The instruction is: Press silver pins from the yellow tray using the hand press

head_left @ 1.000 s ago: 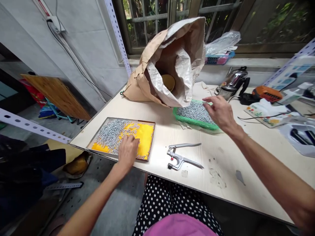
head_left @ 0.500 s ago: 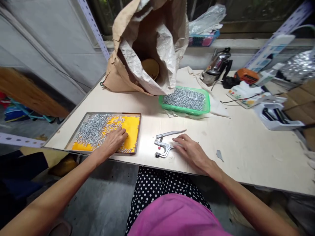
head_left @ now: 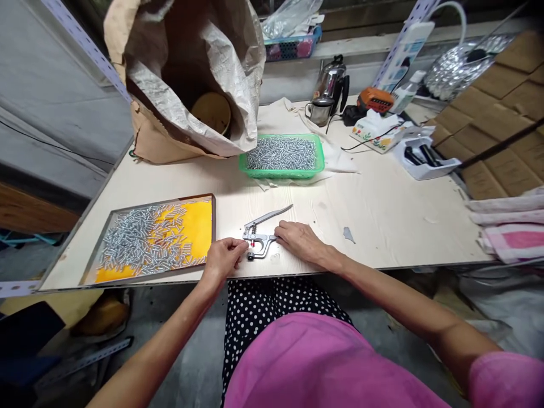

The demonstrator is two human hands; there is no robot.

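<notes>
Head view shows a pale table (head_left: 403,226) stretching from left to right. On its far left leans a large brown paper sack (head_left: 157,141), mouth open, with a round tub (head_left: 211,113) visible inside. Near left lies a shallow tray (head_left: 213,226) with a yellow bottom. Right of the sack, farther back than the tray, sits a green basket (head_left: 283,174). A shiny jug (head_left: 334,79) stands at the far edge.

2 bare hands work at the near edge. The right hand (head_left: 302,241) has its fingers curled around the lower handle of the pliers. The left hand (head_left: 221,260), between tray and pliers, has thumb and fingers drawn together beside the tool's head; I cannot tell whether anything is pinched there. The pliers (head_left: 267,245) lie right of the tray, handles spread, upper handle free. Small metal pins (head_left: 131,232) cover the tray's left part and fill the basket.
</notes>
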